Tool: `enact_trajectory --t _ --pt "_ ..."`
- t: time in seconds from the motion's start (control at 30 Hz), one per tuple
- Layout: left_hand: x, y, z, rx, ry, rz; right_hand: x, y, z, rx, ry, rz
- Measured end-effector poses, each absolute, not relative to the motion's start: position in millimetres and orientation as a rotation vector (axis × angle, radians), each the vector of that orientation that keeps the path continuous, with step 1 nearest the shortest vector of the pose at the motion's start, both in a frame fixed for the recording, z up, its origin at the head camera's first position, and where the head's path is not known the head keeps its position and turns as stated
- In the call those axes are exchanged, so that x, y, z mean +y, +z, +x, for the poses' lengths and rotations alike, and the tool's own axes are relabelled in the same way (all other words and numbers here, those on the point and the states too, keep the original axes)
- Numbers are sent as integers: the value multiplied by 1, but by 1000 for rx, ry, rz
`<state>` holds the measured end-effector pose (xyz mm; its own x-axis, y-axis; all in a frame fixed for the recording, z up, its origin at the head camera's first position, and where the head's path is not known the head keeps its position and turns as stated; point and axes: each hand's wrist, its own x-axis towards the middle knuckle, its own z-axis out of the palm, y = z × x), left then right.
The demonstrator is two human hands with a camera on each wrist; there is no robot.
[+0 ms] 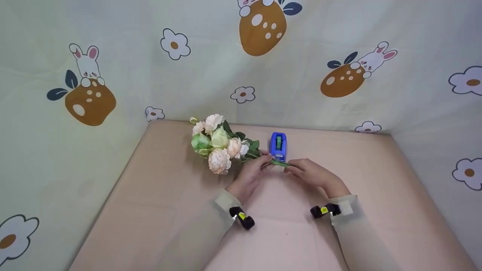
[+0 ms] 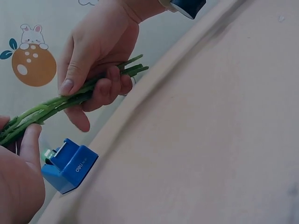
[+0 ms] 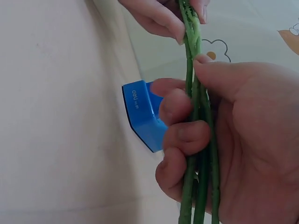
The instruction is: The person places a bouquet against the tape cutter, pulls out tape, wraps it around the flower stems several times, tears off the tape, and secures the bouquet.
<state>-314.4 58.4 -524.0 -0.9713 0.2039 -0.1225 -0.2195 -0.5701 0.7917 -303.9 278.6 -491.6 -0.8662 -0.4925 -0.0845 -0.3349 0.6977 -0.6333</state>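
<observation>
A bouquet of artificial flowers (image 1: pixel 219 161) in pale pink, cream and green is held slanting above the table, blooms to the left and stems to the right. My left hand (image 1: pixel 253 174) grips the bundled green stems (image 2: pixel 46 108) just below the leaves. Farther down, my right hand (image 1: pixel 311 174) curls its fingers round the lower stems (image 3: pixel 189 186), thumb along them in the right wrist view. The cut ends (image 2: pixel 135 70) stick out past the right hand in the left wrist view. Just behind the stems stands a blue tape dispenser (image 1: pixel 278 145) with a green roll.
The table (image 1: pixel 158 210) has a pale pink-beige cover. Behind it and along both sides hangs a light curtain (image 1: pixel 211 75) printed with rabbits, brown fruit and flowers. A black wrist camera (image 1: pixel 243 218) sits on the left sleeve, another camera (image 1: pixel 325 210) on the right.
</observation>
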Motion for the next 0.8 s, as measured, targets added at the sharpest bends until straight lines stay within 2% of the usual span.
enact_trajectory --t 0.8 --pt "64 -520 -312 1236 2650 -177 272 -493 -303 2864 -807 -642"
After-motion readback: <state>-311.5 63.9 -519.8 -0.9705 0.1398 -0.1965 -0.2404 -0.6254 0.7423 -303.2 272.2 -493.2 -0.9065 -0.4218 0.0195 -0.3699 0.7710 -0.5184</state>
